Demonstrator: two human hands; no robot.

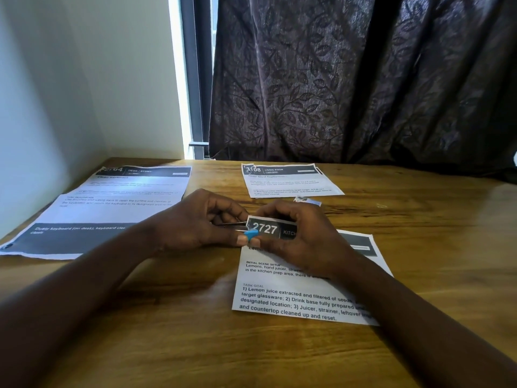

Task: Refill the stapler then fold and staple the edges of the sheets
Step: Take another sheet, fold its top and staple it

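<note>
Fingers (223,205) of L hand (193,219) are curled round the stapler (251,234), thumb pressing underneath near its blue tip. Only that blue end and a bit of metal arm show; the rest is hidden inside the grip. The tip sits right at the top-left corner of the 2727 sheet (296,292), touching its edge.

R hand (293,236) fingers (275,210) pinch that same corner from above w/ the thumb below, holding the black header strip w/ "2727" raised off the worktop (167,317). Can't tell if the raised edge is folded double. Both thumbs nearly meet at the stapler tip. Rest of the 2727 sheet lies flat, partly under the R forearm, text facing the person.

Just beyond the 2727 sheet, past the R knuckles, lies a small bluish-white packet (307,201); too small to read. Further beyond it is the 3108 sheet (291,182), flat, headed "LIVING ROOM". Well to the left of the 2727 sheet lies a bigger printed sheet (112,203) w/ a dark band along its near edge, headed "DESK / STUDY", w/ a crease across its middle.

Behind the far edge of the worktop hangs a dark leaf-pattern curtain (363,79); left of it, a bright window strip (176,79) & a pale wall (70,79).
</note>
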